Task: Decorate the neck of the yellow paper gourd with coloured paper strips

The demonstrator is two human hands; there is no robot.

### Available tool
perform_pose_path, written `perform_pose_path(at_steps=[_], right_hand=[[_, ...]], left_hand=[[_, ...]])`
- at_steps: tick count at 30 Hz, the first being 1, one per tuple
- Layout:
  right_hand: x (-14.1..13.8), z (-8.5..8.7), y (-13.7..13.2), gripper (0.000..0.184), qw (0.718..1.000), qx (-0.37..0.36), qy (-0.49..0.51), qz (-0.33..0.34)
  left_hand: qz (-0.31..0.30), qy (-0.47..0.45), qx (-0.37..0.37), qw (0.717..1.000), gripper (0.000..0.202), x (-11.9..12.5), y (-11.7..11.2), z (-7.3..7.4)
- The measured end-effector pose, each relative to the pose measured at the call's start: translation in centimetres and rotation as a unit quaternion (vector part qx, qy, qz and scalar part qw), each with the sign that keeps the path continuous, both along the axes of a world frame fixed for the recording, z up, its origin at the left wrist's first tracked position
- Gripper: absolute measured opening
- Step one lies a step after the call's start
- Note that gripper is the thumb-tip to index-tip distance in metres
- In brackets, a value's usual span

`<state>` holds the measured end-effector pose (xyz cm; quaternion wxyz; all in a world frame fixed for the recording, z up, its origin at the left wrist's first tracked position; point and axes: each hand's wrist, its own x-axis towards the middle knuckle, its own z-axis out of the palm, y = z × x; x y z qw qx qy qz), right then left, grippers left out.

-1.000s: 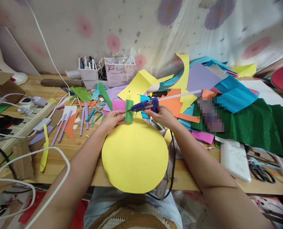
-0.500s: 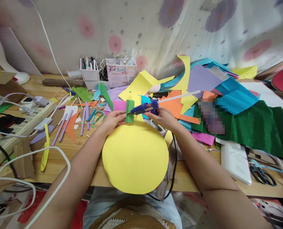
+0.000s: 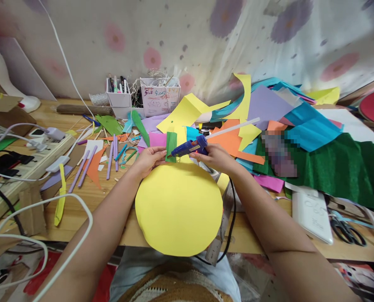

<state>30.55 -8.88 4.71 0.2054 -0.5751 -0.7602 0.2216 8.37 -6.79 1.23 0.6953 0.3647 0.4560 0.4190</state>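
**Blue glue gun (image 3: 191, 147) is held at a green strip (image 3: 171, 140)**

The counter (image 3: 245, 230) is covered with lots of things. On the left, purple sticks (image 3: 110, 157) and a yellow strip (image 3: 60, 201) are scattered beside a big power strip (image 3: 12, 195). The left forearm is crossed by a looped white cord (image 3: 90, 216). At the back, pens are stored in a white box (image 3: 119, 99). On the right, colored sheets (image 3: 265, 105) are piled up, and a dark green sheet (image 3: 334, 167) is spread near some scissors (image 3: 347, 233).

A big yellow circle (image 3: 179, 209) is set between the 2 arms, and part of the counter's front edge is hidden by it. At the circle's far edge, the green strip is pinched by the left hand (image 3: 153, 159), between thumb and fingers. The glue gun is gripped by the right hand (image 3: 216, 157), with its nose pointed left at the strip. Whether the 2 are touching cannot be told. Both arms are stretched forward.
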Motion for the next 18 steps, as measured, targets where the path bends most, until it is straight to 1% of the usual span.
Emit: perform_pose_path(at_steps=[9, 14, 18], right_hand=[[0.08, -0.03, 0.06, 0.050, 1.000, -0.008, -0.023, 0.009], [0.00, -0.30, 0.02, 0.046, 0.999, -0.008, -0.018, 0.026], [0.95, 0.64, -0.01, 0.046, 0.999, -0.026, 0.018, 0.009]], left_hand=[[0.016, 0.001, -0.003, 1.000, 0.014, -0.03, 0.03, -0.19], [0.009, 0.000, -0.005, 1.000, 0.013, -0.01, 0.07, -0.15], [0.036, -0.023, -0.011, 0.999, 0.013, -0.28, 0.30, -0.17]])
